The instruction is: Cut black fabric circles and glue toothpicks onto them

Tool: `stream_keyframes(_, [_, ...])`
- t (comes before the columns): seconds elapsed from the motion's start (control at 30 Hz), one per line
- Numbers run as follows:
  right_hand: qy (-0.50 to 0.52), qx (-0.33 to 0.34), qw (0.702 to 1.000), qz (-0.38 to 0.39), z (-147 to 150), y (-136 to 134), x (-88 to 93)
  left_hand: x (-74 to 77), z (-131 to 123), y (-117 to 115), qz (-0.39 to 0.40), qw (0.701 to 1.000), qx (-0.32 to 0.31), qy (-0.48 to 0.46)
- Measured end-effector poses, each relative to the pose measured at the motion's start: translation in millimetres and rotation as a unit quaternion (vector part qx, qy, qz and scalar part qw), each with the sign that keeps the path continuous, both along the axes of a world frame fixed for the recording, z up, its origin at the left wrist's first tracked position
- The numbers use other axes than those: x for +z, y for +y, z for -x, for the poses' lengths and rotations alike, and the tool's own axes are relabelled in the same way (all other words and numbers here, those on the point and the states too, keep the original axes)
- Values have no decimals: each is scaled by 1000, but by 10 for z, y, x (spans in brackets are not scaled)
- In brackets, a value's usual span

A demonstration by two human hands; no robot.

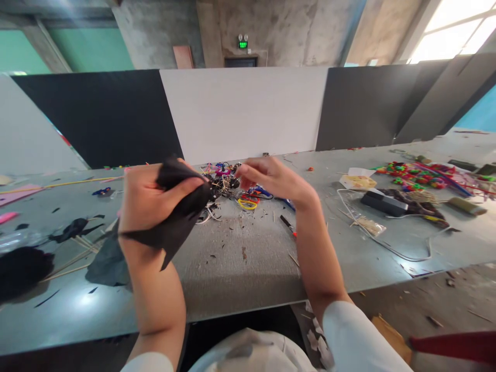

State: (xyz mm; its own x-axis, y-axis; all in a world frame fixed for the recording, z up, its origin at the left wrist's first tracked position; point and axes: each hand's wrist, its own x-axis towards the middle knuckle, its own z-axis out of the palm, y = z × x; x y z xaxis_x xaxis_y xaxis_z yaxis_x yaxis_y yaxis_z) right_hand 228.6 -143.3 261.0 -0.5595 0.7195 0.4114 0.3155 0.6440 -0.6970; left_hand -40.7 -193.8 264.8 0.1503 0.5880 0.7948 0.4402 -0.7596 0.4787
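My left hand point(145, 194) is closed on a piece of thin black sheet point(180, 217), which I cannot tell to be cloth or paper. The sheet is folded in the fist, and pointed corners hang below it. To the right, my right hand point(267, 178) hovers with loosely bent fingers, and nothing shows between them. Just beyond and between the hands lies a jumble of black scraps and thin sticks point(225, 183). Scissors with yellow and red handles point(248, 202) rest near it. A knife with a dark blade point(287, 225) lies beside my right forearm.
At left sit a black fluffy bundle point(25, 271), thin wooden sticks point(73, 263) and a dark grey sheet point(108, 261). At right are a dark box point(383, 202), a white cable point(387, 252) and colourful pompoms point(418, 173). A white panel point(248, 111) stands along the table's back.
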Motion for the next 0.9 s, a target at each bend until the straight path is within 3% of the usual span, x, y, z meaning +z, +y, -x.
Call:
stream_keyframes(0.07, [-4, 27, 1000, 4, 274, -205, -8, 3, -90, 111, -1, 997, 36, 66])
stream_keyframes(0.13, [-2, -7, 1000, 9, 506, -295, -77, -14, -148, 228, 18, 994, 46, 101])
stream_keyframes(0.2, [11, -59, 998, 3, 667, -243, -182, -35, -168, 310, 24, 990, 63, 121])
stream_keyframes(0.3, [21, -27, 999, 4, 753, 2, -318, -52, -147, 339, 12, 986, 101, 131])
stream_keyframes(0.47, [6, 34, 999, 10, 635, 289, -368, -69, -48, 327, 38, 988, 92, 114])
stream_keyframes(0.7, [-82, 50, 993, 71, 357, 200, -224, -122, 168, 502, 130, 979, 32, 156])
stream_keyframes(0.9, [-186, 71, 979, 51, 234, 210, -200, -138, 162, 554, 157, 969, -34, 187])
